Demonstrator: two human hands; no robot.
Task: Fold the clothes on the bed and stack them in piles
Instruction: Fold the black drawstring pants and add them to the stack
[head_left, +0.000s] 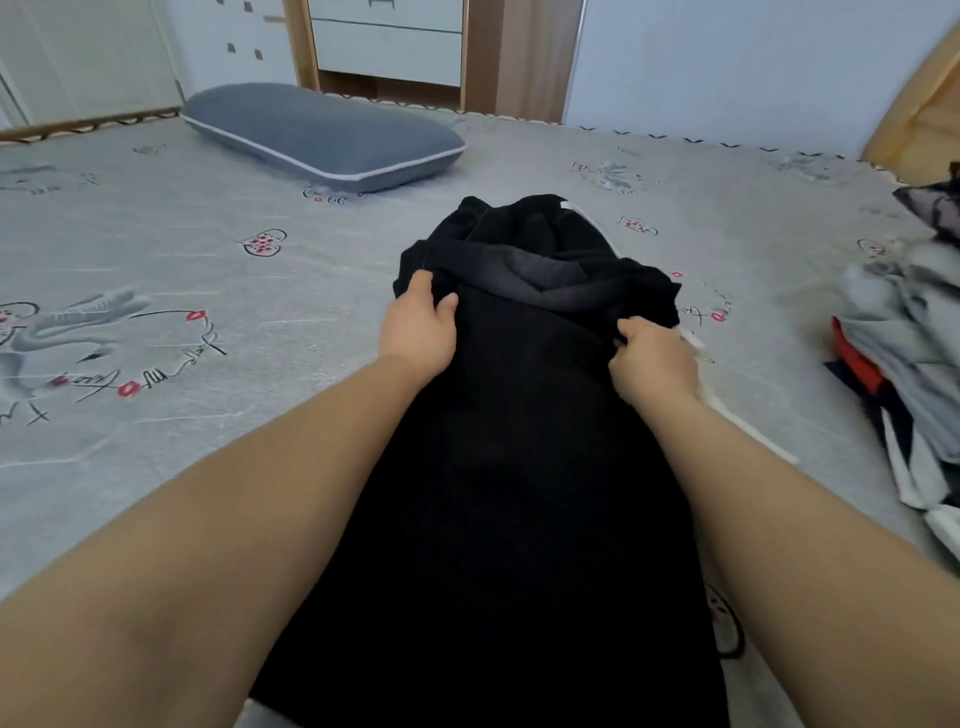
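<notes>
Black, thick and soft-looking, the garment (519, 467) runs lengthwise from the near edge of the view out across the bed (156, 467), lying flat between both forearms. Its far end is bunched and partly turned over, showing a greyer inner lining. It seems laid out this way so the long body stays smooth while the far part gets folded.

The left hand (418, 332) holds the garment's left edge, fingers (421, 286) curled over a ridge of cloth and the thumb pressed on top. The right hand (652, 364) pinches the right edge, fingers tucked into the fabric. Gripping both sides at the same level keeps the fold line straight, and I judge that the fold is under way, with the bunched end still loose.

To the right, well apart from the black garment, a loose heap of clothes (904, 364) lies near the bed's edge: grey, white, red and dark pieces jumbled together. They look unfolded, so most of the task seems to remain. No tidy pile shows anywhere.

Further out on the left, a grey pillow (322, 137) with pale piping rests on the patterned bedcover. Beyond the bed stands a white drawer unit (387, 41) in a wooden frame; its drawers are shut, so whatever they hold cannot be told.
</notes>
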